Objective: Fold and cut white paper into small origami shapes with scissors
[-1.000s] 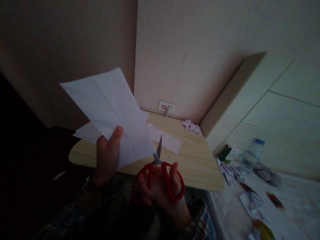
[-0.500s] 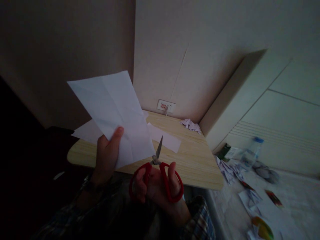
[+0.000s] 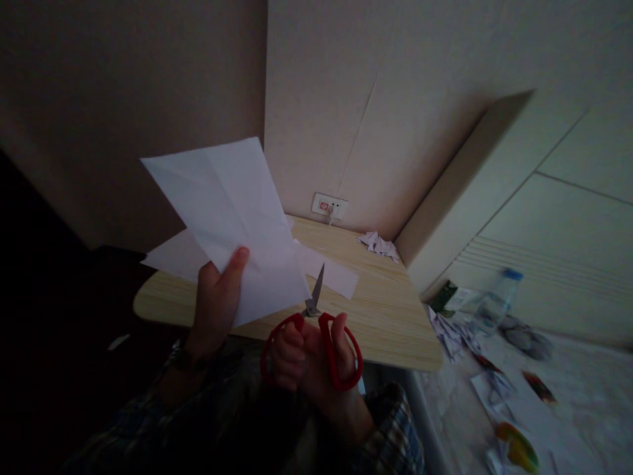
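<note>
My left hand (image 3: 216, 305) pinches a creased white paper sheet (image 3: 232, 218) and holds it up above the near edge of a light wooden table (image 3: 390, 330). My right hand (image 3: 316, 359) grips red-handled scissors (image 3: 316, 340), fingers through both loops. The short grey blades point up and meet the sheet's lower right edge. The handles stand close together.
Two white paper pieces (image 3: 331, 276) lie on the table behind the sheet. A heap of paper scraps (image 3: 378, 245) sits by the wall corner, near a wall socket (image 3: 329, 207). To the right, a bed holds a plastic bottle (image 3: 494, 300), more scraps (image 3: 452, 330) and coloured bits.
The scissor handles have drawn closer together and my right hand rose slightly. The sheet shifted a little to the right with my left hand.
</note>
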`<state>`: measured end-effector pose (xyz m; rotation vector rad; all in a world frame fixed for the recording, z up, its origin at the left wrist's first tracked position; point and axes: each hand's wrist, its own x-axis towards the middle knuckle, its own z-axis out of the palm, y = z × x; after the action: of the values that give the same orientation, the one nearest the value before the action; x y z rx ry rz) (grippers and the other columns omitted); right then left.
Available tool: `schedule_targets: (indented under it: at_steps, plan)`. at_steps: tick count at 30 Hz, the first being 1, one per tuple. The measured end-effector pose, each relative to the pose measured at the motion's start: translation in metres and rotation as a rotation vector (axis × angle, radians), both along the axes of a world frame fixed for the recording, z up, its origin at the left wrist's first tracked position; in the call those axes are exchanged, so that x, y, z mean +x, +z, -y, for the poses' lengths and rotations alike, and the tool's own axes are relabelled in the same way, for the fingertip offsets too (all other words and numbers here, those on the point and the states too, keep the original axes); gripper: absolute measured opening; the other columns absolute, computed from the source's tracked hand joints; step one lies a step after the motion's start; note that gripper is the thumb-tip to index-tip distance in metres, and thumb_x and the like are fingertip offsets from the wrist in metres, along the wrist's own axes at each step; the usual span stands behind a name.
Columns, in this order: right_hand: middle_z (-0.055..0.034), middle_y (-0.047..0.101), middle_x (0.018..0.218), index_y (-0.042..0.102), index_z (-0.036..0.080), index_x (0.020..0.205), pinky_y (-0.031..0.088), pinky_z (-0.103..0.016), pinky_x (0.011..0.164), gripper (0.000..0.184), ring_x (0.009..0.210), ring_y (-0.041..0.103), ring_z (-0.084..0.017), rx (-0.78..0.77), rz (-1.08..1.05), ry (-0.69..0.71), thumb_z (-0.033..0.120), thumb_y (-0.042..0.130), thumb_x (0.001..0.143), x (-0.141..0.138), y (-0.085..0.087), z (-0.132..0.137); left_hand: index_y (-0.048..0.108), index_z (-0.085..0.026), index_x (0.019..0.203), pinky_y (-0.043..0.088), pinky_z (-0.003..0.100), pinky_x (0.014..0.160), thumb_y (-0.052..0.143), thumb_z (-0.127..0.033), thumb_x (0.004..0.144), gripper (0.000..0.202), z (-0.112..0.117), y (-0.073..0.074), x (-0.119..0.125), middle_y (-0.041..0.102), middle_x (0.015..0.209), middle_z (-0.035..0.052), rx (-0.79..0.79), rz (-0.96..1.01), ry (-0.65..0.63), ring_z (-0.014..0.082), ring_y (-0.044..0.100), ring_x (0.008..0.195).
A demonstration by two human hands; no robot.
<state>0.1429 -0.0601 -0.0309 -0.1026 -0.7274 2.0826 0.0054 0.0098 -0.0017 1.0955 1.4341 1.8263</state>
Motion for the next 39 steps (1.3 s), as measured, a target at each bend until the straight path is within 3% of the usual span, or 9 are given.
schedule_targets:
  at_steps: [8, 14, 20, 29, 39]
  plan:
    - [0.0072, 0.030, 0.055, 0.043, 0.020, 0.066, 0.020, -0.020, 0.035, 0.068, 0.043, 0.023, -0.008, -0.038, 0.008, -0.004, 0.088, 0.041, 0.064, 0.000, -0.007, -0.002, 0.069, -0.011, 0.093, 0.052, 0.032, 0.082, 0.060, -0.041, 0.079, 0.034, 0.000, 0.003, 0.002, 0.074, 0.093, 0.0074, -0.049, -0.022, -0.025, 0.0235, 0.067, 0.091]
    - [0.0040, 0.039, 0.060, 0.048, 0.019, 0.067, 0.031, -0.024, 0.044, 0.066, 0.051, 0.031, -0.011, -0.018, 0.072, 0.009, 0.085, 0.048, 0.064, 0.000, -0.004, -0.004, 0.069, -0.011, 0.094, 0.052, 0.032, 0.079, 0.060, -0.043, 0.079, 0.037, -0.002, -0.001, -0.002, 0.074, 0.087, 0.0063, -0.095, -0.045, -0.055, 0.0245, 0.067, 0.089]
    - [0.0022, 0.041, 0.058, 0.047, 0.019, 0.063, 0.033, -0.027, 0.049, 0.069, 0.051, 0.040, -0.013, 0.050, 0.085, -0.005, 0.086, 0.030, 0.072, 0.000, -0.010, -0.005, 0.068, -0.010, 0.093, 0.051, 0.034, 0.080, 0.059, -0.044, 0.078, 0.039, -0.001, -0.001, -0.002, 0.073, 0.085, 0.0072, -0.113, -0.069, -0.082, 0.0254, 0.066, 0.089]
    - [0.0023, 0.040, 0.057, 0.048, 0.019, 0.064, 0.027, -0.025, 0.043, 0.075, 0.048, 0.034, -0.011, -0.024, 0.148, 0.029, 0.088, 0.020, 0.071, 0.003, -0.007, -0.005, 0.068, -0.011, 0.091, 0.052, 0.033, 0.081, 0.060, -0.041, 0.077, 0.035, -0.002, -0.003, -0.003, 0.074, 0.088, 0.0068, -0.102, -0.045, -0.062, 0.0243, 0.066, 0.089]
    - [0.0000, 0.042, 0.057, 0.058, 0.015, 0.068, 0.030, -0.026, 0.047, 0.081, 0.051, 0.039, -0.013, 0.102, 0.242, -0.059, 0.084, 0.016, 0.076, 0.002, -0.004, -0.002, 0.069, -0.010, 0.092, 0.052, 0.031, 0.077, 0.061, -0.041, 0.078, 0.035, -0.001, -0.001, -0.001, 0.074, 0.085, 0.0065, -0.098, -0.025, -0.083, 0.0228, 0.066, 0.087]
